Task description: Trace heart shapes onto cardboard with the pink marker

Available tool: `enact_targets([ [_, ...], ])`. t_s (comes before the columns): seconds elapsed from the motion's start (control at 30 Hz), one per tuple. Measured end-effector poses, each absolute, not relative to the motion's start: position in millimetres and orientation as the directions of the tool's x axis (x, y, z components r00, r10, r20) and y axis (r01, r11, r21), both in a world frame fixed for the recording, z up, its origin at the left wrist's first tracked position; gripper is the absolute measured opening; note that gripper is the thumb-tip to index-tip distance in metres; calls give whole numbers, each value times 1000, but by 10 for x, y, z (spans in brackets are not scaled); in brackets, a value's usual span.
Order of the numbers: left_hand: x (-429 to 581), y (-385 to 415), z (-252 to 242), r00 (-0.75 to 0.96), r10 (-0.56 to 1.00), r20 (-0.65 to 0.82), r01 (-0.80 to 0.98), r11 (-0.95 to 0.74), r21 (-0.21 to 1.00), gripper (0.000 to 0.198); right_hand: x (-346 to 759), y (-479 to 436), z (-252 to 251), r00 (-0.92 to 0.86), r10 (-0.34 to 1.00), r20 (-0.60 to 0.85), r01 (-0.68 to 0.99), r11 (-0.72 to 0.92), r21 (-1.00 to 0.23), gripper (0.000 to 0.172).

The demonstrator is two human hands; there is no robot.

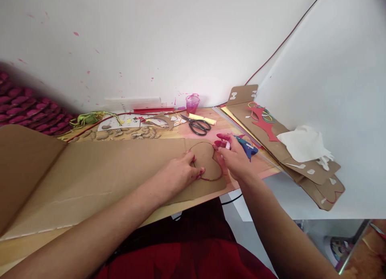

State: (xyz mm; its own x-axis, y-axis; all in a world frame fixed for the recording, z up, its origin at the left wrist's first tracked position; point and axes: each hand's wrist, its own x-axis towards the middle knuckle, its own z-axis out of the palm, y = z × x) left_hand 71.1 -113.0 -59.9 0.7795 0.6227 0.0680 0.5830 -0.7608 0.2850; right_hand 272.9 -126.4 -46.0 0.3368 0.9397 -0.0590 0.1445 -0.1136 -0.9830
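On a long brown cardboard sheet (99,162) lies a cardboard heart shape (208,160) with a dark reddish line around its edge. My left hand (181,168) presses on the heart's left side, thumb and fingers apart. Beside the heart's upper right edge, my right hand (230,152) is closed around a whitish marker (228,145); its tip is hidden by the fingers. Pink stains show on the fingertips of both hands. Just past the right hand sits a blue object (250,149), partly covered. Black-handled scissors (199,126) rest behind the heart.
A pink-stained cup (192,105) stands by the wall. Several peanut-like pieces (132,133), paper scraps and green yarn (90,118) line the back. Folded cardboard (313,170) with white tissue (304,144) and red paper (263,122) overhangs the right edge.
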Motion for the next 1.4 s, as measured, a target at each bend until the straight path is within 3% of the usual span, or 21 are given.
enact_targets([
  [0.2,716,-1128,-594,778,626,48,589,-754,292,47,2698,-1245,-556,360,933,-5,223,-91,-971,52],
  [0.43,683,-1130,-616,787,613,64,569,-763,308,38,2684,-1230,-496,412,904,-116,-30,-114,-993,51],
  [0.63,711,-1135,-601,780,619,91,569,-763,308,48,2578,-1299,-422,418,898,-139,-90,-112,-990,51],
  [1.2,701,-1114,-714,782,600,171,533,-785,316,34,2623,-1308,-465,418,901,-116,-85,-88,-992,46],
  [1.4,716,-1116,-667,788,595,159,533,-789,306,40,2596,-1298,-583,451,889,-77,-17,-78,-997,50],
])
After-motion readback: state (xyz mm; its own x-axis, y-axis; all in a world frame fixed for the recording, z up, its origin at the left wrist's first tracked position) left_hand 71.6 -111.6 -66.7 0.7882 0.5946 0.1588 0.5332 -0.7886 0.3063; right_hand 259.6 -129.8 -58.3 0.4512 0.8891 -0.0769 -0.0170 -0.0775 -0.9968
